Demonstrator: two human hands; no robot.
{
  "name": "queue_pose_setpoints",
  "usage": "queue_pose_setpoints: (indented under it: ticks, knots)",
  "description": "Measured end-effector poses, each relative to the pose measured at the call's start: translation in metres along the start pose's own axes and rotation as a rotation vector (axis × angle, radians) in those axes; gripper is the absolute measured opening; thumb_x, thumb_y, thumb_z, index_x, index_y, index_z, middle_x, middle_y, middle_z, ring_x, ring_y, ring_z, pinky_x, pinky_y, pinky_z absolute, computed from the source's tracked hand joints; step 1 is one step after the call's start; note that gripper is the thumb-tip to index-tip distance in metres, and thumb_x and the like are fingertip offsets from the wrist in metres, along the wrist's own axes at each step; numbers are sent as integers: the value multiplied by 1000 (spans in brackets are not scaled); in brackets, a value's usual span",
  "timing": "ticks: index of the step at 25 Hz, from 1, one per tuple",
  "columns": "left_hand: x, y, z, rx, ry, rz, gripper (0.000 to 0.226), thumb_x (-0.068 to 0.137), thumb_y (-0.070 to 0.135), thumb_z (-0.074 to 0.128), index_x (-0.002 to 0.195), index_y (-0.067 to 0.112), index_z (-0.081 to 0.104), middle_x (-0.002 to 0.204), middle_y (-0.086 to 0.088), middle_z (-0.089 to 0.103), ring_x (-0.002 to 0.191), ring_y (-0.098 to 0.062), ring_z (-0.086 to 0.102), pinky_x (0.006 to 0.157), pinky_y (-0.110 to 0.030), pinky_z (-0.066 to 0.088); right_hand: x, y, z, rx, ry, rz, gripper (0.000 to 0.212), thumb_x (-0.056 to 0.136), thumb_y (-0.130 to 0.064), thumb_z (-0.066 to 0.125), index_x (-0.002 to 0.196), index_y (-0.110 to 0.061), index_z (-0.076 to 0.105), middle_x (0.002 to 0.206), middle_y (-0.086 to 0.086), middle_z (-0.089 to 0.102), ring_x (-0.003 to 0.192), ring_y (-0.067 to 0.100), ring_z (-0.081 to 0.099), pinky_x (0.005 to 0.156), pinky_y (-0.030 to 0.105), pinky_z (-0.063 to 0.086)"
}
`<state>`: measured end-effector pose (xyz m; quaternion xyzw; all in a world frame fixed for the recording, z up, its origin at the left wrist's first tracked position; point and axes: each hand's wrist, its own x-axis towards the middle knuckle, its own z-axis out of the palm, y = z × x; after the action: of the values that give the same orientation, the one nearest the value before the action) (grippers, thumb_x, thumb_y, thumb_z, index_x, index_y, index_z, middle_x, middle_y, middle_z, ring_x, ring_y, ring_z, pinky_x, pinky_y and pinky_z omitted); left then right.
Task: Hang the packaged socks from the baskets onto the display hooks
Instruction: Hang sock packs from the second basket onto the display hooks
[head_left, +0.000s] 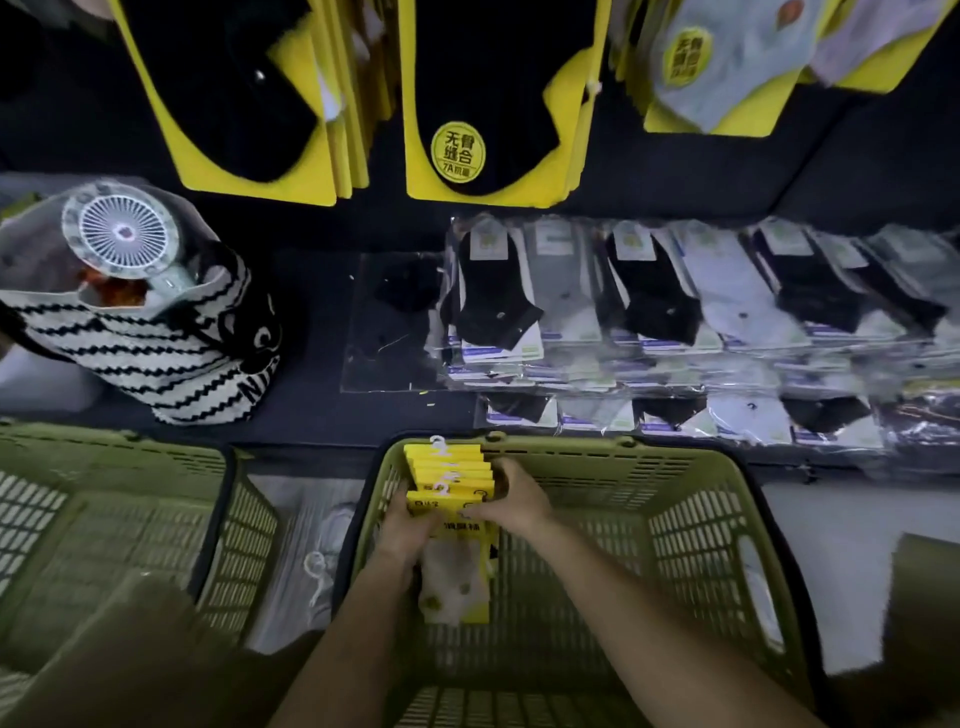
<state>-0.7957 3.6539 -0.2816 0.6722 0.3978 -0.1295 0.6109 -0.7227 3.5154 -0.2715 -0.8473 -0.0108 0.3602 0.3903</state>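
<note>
Left hand (402, 530) is wrapped round the left edge of a stack of sock packs (449, 475). The right hand (511, 501) is clamped on the right edge, thumb lying across the front yellow card. So both are gripping the same bundle, squeezing it between them.

The packs sit in the far left corner of the green basket (696, 525), with white hooks poking up at the top. The nearest pack has a pale sock showing just below the hands. A second green basket (104, 519) sits off to the left, not touching the first one.

Beyond the baskets there's a dark table (311, 405) with a black-and-white striped bag (156, 358) on it, and a small white fan (122, 231) sticking out of the bag. Rows of flat bagged socks (649, 312) are laid out to the right of it. Up on the display, yellow cards with black socks (467, 93) hang side by side, with lighter ones (727, 67) at the far right.
</note>
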Motion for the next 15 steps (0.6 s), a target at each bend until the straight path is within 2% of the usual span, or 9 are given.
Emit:
queue_pose_setpoints:
  ticks: [2,5,8,9,10,12,13,15]
  knots:
    - [5,-3,-1,-16,-38,98,64,86,1,61,142,17,33,123,-1,55,118,-29,53,95,-42,46,4,1,5,82,26,4,77,65,-24,85,127,-14,41,124,3,59,100,13,54,78,22,39]
    - [4,-7,-1,-41,-72,150,71,82,-4,64,143,14,32,125,-7,57,116,-25,54,95,-41,48,3,7,6,14,41,-29,74,63,-22,85,123,-16,43,117,1,61,105,19,58,78,25,42]
    - [-5,-9,5,41,-126,173,62,78,-4,69,132,12,42,121,-8,58,108,-20,56,76,-16,50,-10,22,-3,41,32,-57,73,63,-15,85,127,-15,50,120,3,63,110,20,59,91,30,47]
    - [-10,-8,8,83,-129,197,59,77,-3,71,127,13,45,119,-8,58,107,-20,56,74,-13,49,-17,28,-9,64,44,-74,72,63,-14,85,126,-14,51,120,5,64,110,21,59,93,33,47]
    - [-14,-4,12,133,-127,236,56,75,0,73,124,13,47,118,-8,56,110,-22,54,79,-17,50,-24,32,-16,80,67,-99,71,63,-12,85,125,-12,52,119,6,64,110,22,60,94,35,47]
    - [-20,2,23,284,-104,335,61,73,8,77,126,10,48,122,-11,51,115,-24,50,97,-33,45,-36,39,-32,102,121,-156,69,63,-8,85,124,-11,53,118,8,63,110,23,59,94,36,47]
    - [-23,6,29,321,-96,371,63,72,10,77,128,9,47,123,-11,49,115,-22,49,100,-35,42,-41,42,-41,103,139,-184,69,63,-8,84,124,-11,52,118,9,63,109,23,58,95,37,46]
    - [-33,11,42,292,-134,405,63,74,9,76,128,12,44,121,-4,52,113,-16,51,96,-26,43,-49,52,-56,72,153,-241,68,64,-8,84,124,-10,51,118,9,61,108,21,57,95,35,46]
